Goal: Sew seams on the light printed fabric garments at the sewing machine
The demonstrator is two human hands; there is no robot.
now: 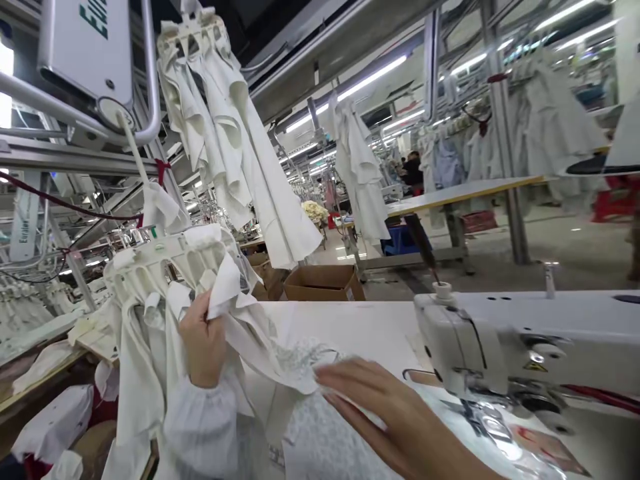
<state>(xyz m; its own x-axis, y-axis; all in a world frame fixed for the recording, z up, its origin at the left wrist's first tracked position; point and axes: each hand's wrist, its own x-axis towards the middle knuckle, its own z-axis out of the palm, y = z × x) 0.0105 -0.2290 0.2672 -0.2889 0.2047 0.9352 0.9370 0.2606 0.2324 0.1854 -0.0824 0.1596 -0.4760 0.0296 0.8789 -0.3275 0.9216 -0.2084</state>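
Observation:
My left hand [204, 341] is closed on a white fabric piece [250, 333] beside the hanger [160, 250], its fingers wrapped round the cloth's upper edge. Several white cut pieces [133, 360] hang in loops from that hanger. The held cloth stretches down to the right. At its far end my right hand [370, 400] lies with fingers extended and slightly blurred; whether it touches the cloth I cannot tell. Below them is a pale patterned fabric [320, 433], spread toward the sewing machine [465, 340].
Another loaded hanger with white pieces [240, 147] is up ahead. A metal rail carrier [85, 53] hangs at upper left. Beyond the white table [345, 327] sits a cardboard box [325, 283]. The machine head occupies the right side. Cloth bundles [55, 423] lie at lower left.

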